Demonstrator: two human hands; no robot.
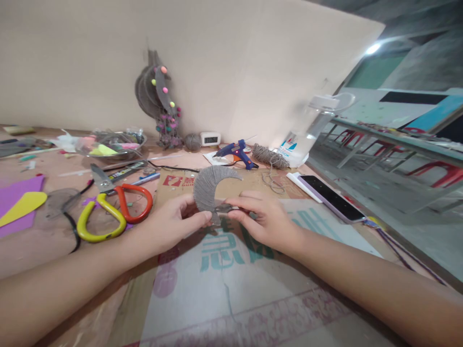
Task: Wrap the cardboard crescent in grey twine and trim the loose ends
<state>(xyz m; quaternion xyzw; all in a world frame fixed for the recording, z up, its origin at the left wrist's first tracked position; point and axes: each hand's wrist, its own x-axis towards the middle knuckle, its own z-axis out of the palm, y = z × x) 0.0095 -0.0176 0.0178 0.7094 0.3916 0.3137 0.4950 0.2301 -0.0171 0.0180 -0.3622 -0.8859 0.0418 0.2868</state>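
A crescent shape wrapped in grey yarn point(205, 189) stands up over the cardboard, its upper tip pointing right. Near its lower end my left hand point(177, 217) grips it, thumb in front and fingers behind. My right hand point(262, 217) is closed in a pinch on a grey yarn strand point(224, 208) that runs to the crescent's lower part. How the yarn lies behind the crescent is hidden. Under both hands lies a printed cardboard sheet point(188, 299).
Scissors point(103, 231) with yellow and orange handles lie left. Behind are a blue glue gun point(237, 152), a yarn skein point(269, 156), a small digital clock point(210, 140) and a clear bottle point(307, 130). A phone point(331, 197) lies right; a pom-pom-trimmed hanging point(154, 91) stands at the wall.
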